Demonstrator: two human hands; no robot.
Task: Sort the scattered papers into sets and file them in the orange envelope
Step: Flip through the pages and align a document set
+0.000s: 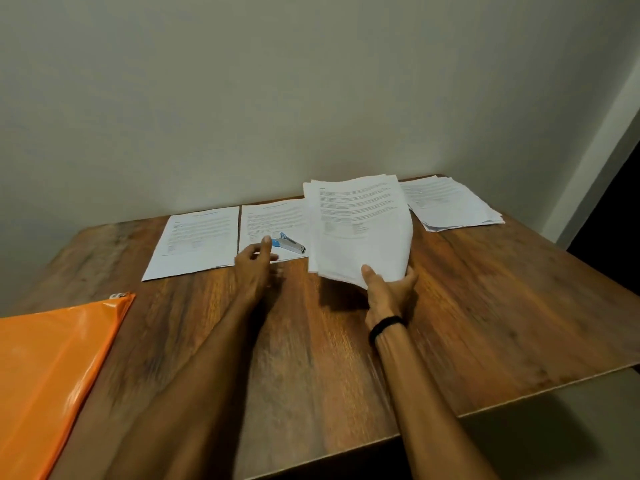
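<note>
Right grip (389,289): thumb and fingers pinched the near edge of a sheaf of papers (360,223), its near end held off the surface (485,306), long axis pointing away from the person. Left grip (254,263): loosely spread, holding nothing, just beside the blue stapler (289,243), which lay on a sorted set (273,216). Loose stack (450,202): far right. Orange envelope (52,368): flat at near left, well apart, nearer the left grip.
</note>
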